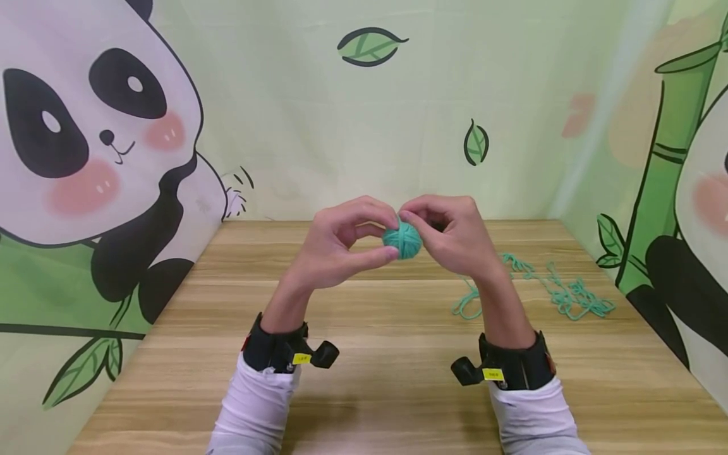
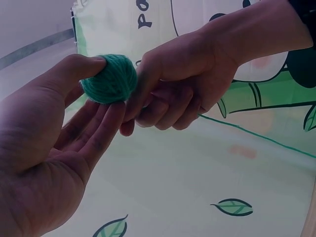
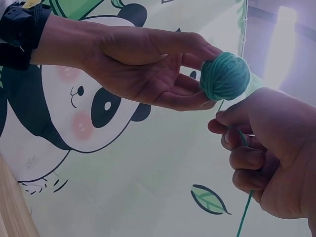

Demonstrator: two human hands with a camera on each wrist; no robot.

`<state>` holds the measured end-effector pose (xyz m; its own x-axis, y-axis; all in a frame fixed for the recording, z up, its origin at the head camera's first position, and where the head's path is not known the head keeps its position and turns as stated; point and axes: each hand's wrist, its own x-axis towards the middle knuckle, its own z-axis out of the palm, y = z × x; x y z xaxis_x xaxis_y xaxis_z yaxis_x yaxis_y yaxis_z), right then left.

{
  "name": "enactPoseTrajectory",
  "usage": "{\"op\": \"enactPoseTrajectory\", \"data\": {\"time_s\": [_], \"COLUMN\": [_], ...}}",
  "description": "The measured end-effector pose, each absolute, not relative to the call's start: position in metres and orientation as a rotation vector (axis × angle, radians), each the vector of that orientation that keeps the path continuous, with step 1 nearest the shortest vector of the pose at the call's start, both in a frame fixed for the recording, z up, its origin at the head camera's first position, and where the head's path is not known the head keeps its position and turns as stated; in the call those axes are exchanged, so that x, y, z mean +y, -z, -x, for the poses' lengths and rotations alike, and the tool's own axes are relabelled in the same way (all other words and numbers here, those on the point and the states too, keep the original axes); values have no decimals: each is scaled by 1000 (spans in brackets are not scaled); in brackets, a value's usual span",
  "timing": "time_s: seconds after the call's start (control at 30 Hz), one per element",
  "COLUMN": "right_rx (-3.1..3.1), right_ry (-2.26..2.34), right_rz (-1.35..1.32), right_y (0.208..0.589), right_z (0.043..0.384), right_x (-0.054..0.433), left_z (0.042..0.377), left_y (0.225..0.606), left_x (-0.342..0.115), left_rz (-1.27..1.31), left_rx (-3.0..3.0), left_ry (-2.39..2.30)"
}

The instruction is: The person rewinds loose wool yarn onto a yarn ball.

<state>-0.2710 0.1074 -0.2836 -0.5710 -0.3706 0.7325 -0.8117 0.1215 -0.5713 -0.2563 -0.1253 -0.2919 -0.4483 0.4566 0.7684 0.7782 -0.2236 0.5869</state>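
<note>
A small teal yarn ball point(image 1: 402, 240) is held up over the table, pinched between the thumb and fingers of my left hand point(image 1: 347, 243). Close beside it, my right hand point(image 1: 455, 230) pinches the yarn strand point(image 3: 245, 139) between thumb and forefinger, its other fingers curled around the strand. From the right wrist view, the strand runs from the underside of the ball point(image 3: 225, 76) through the right hand point(image 3: 276, 148) and hangs below it. In the left wrist view the right hand point(image 2: 182, 74) partly hides the strand near the ball.
Loose teal yarn point(image 1: 577, 297) lies in tangled loops on the right of the wooden table point(image 1: 392, 354), with another loop point(image 1: 467, 306) near the right forearm. A printed panda backdrop point(image 1: 284, 126) stands behind and at both sides. Both wrists wear black camera straps point(image 1: 514, 363).
</note>
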Motion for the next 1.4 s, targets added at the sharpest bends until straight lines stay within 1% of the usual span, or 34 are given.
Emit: {"op": "enactPoseTrajectory", "data": {"time_s": [0.2,0.53,1.03,1.4], "right_rx": [-2036,-2034,-2011,-1936], "right_ry": [-1411,-1259,-1205,-1247], "right_rz": [-1164,-1252,-1348,-1368], "right_y": [283,283,281,277], "right_z": [270,268,259,251], "right_x": [108,104,104,104], "left_z": [257,260,260,259], "left_y": [292,292,290,289], "left_x": [-125,-125,-126,-124], "left_rz": [1434,1273,1100,1079], "left_rx": [-1695,-1609,-1633,-1695], "left_ry": [1738,1711,1676,1590]}}
